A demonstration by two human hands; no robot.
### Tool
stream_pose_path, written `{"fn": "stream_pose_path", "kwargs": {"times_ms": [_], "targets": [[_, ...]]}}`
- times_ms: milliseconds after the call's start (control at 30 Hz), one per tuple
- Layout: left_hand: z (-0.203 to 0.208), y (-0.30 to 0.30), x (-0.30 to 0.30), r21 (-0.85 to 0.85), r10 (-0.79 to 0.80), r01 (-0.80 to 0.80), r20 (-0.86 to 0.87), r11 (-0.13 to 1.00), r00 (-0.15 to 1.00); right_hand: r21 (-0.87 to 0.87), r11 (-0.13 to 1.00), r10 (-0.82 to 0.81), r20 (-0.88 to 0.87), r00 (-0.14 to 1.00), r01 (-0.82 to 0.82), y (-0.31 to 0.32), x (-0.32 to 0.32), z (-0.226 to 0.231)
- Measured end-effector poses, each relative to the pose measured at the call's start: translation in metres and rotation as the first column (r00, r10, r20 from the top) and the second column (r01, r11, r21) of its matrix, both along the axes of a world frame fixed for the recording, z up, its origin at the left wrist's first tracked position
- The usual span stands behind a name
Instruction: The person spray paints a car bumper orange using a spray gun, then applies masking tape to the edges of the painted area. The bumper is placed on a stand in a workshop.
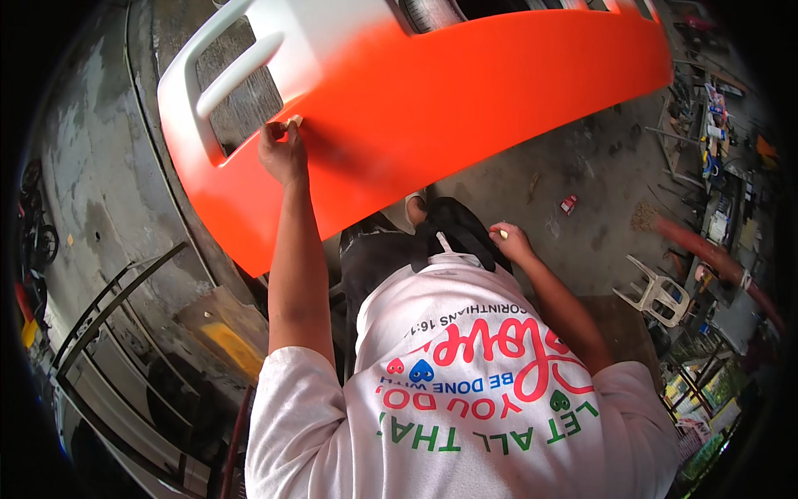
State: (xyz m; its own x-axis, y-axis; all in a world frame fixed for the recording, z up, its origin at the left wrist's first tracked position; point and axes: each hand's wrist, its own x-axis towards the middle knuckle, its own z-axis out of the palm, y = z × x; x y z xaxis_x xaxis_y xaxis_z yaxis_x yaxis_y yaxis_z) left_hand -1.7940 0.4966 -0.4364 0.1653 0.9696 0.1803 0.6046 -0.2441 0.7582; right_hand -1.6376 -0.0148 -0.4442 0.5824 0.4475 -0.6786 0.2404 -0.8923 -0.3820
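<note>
A large curved panel (499, 83), shaped like a vehicle bumper, stretches across the upper middle. Bright orange covers most of it and fades to white around the slotted openings at its left end. My left hand (284, 156) reaches up to the panel beside the lower corner of an opening. Its fingers pinch a small pale piece (293, 122) against or just above the orange surface; its kind is too small to tell. Lower right, my right hand (513, 243) is curled near my thigh. A small cream-yellow piece (504, 234) shows between its thumb and fingers.
Dark metal railings (108, 312) curve along the left. A pale plastic stool (661, 291) stands at the right, near a reddish pipe (698, 249). Tools and clutter (715, 133) line the far right. A small red packet (568, 205) lies on the concrete floor.
</note>
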Motion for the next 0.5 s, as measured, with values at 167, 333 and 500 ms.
{"fn": "stream_pose_path", "kwargs": {"times_ms": [167, 333, 500], "targets": [[-0.004, 0.013, -0.006, -0.01, 0.229, -0.23, 0.127, 0.973, 0.965, -0.011, 0.999, -0.043, -0.003, 0.999, 0.043, -0.004, 0.002, 0.005], [0.013, 0.013, -0.027, -0.078, 0.332, -0.323, 0.221, 0.943, 0.917, -0.012, 0.999, -0.034, 0.01, 0.999, 0.034, -0.027, -0.002, -0.012], [0.024, -0.026, -0.028, -0.134, 0.153, -0.118, 0.287, 0.984, 0.946, 0.002, 0.999, -0.044, 0.032, 0.998, 0.044, -0.026, -0.005, -0.017]]}}
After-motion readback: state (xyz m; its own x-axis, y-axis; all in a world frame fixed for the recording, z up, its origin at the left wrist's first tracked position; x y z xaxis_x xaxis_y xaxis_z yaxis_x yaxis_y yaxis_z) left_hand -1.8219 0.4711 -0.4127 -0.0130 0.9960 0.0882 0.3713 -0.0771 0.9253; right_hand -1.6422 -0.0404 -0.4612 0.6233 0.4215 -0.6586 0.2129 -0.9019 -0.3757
